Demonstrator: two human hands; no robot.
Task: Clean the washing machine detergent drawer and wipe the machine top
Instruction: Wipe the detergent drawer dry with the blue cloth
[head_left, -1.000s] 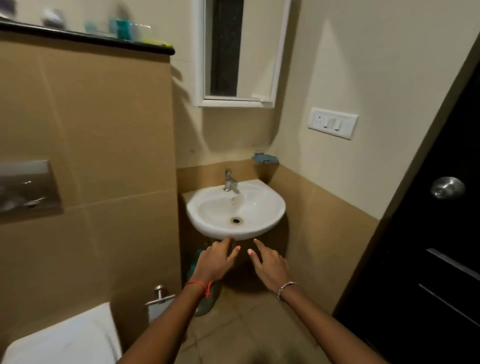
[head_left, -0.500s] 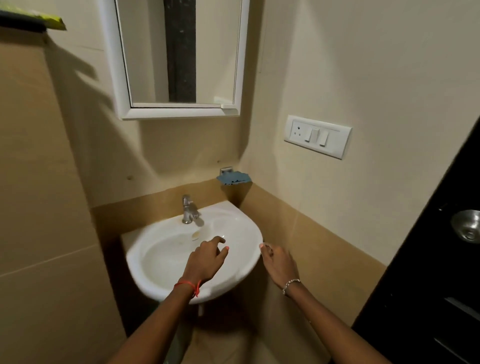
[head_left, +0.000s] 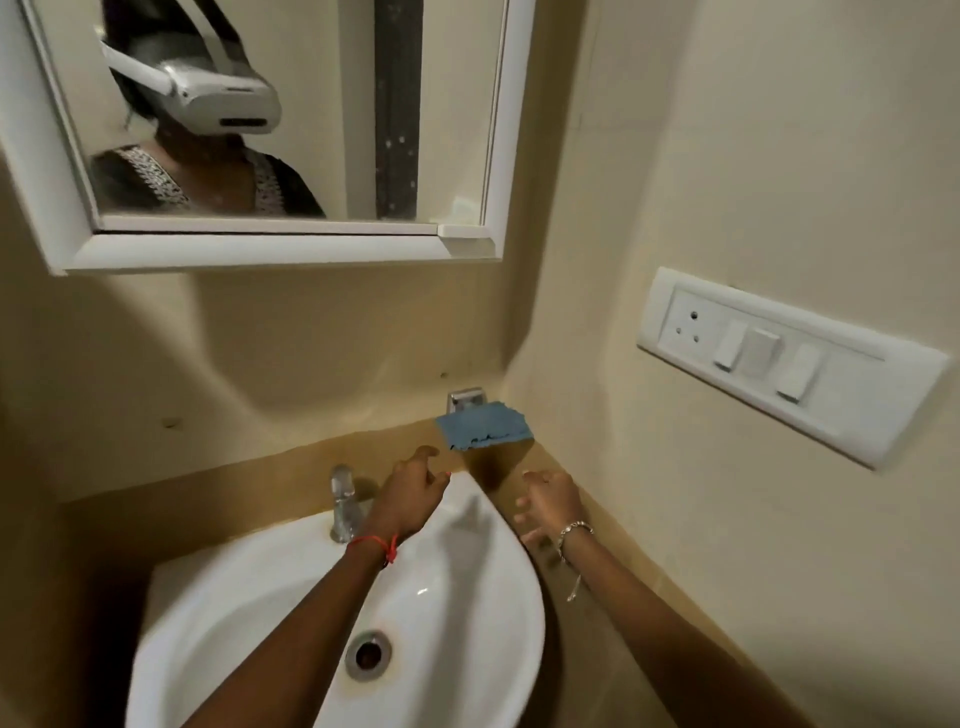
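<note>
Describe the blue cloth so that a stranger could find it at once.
Start at the white sink. In the wall corner above its far rim, right of the tap, a metal holder carries the blue cloth. It is the only blue thing there.

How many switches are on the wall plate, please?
3 switches, in one row on the plate, right of its socket: first, second, third. None seems hidden.

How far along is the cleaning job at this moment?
Done: nothing visible; no washing machine or drawer is in view. In hand: the left hand and right hand reach toward the blue cloth on the corner holder, neither touching it. Left: take the cloth, clean the drawer, wipe the machine top.
</note>
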